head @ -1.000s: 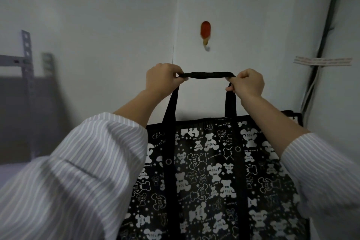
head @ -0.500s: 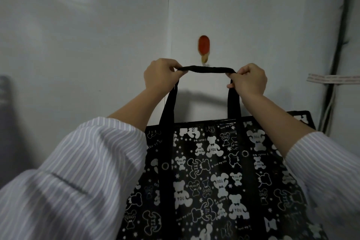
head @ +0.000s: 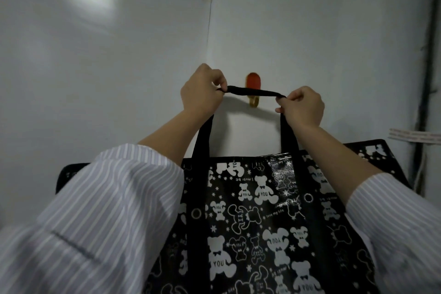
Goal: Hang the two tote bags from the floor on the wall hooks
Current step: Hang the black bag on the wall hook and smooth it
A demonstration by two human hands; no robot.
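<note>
Wall [head: 107, 67]: pale panels, with a thin vertical seam [head: 211, 19] running down to just left of the hook.
Right edge: a dark cable [head: 427, 55] runs down the wall; a strip of tape [head: 415, 137] lies across it.
Wall hook [head: 253, 81]: red plate above, brass prong below, straight ahead between the two hands.
In the way: the strap [head: 253, 91] crosses in front of the hook and hides its middle; whether it sits on the prong cannot be told.
Left hand [head: 201, 92]: fingers curled, pinching the strap's left end.
Right hand [head: 301, 107]: fingers curled, pinching the strap's right end.
Sleeves [head: 107, 210]: striped, pushed up the forearms, covering the bag's left side.
Tote bag [head: 262, 222]: black with white bears, hanging below the taut strap, close to the wall.
Bag contents: not visible.
</note>
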